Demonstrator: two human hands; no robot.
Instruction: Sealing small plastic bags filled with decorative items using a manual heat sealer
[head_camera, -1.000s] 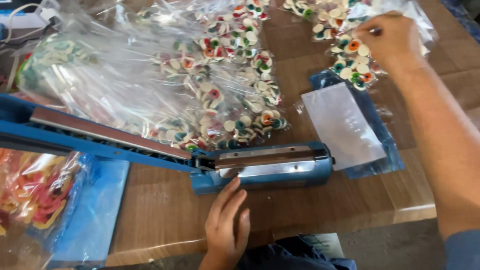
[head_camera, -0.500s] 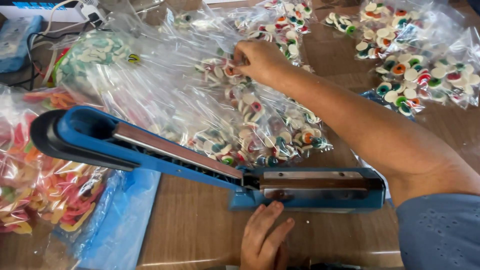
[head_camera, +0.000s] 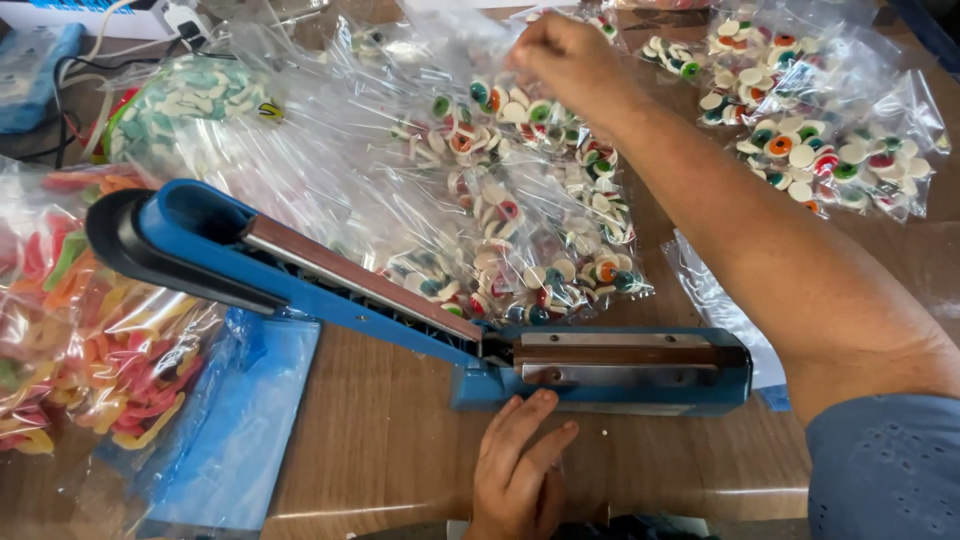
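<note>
At far left, clear bags of orange, pink and yellow gummy strips (head_camera: 70, 330) rest on the wooden desk (head_camera: 400, 470), partly over a flat blue plastic sheet (head_camera: 250, 410). Behind them: a clear bag of white-and-green sweets (head_camera: 185, 110). Centre: blue impulse heat sealer (head_camera: 420, 320), its arm raised and open, long axis running from upper left down to the hinged base at lower right. Left hand (head_camera: 515, 465): flat on the desk, fingers loosely together and pointing up, fingertips touching or just short of the sealer base; holds nothing. Beyond the sealer: a heap of small clear packets of round, eye-like multicoloured sweets (head_camera: 520, 240), lying between sealer and far desk edge. Right hand (head_camera: 565, 60): reached across over the sealer to the far end of that heap, fingers pinched shut on clear plastic film; which packet, cannot tell. The heap lies directly below and toward the person from this hand; the right hand is the nearer one. Far right: more packets of the same sweets (head_camera: 820, 140), well apart from both hands.
</note>
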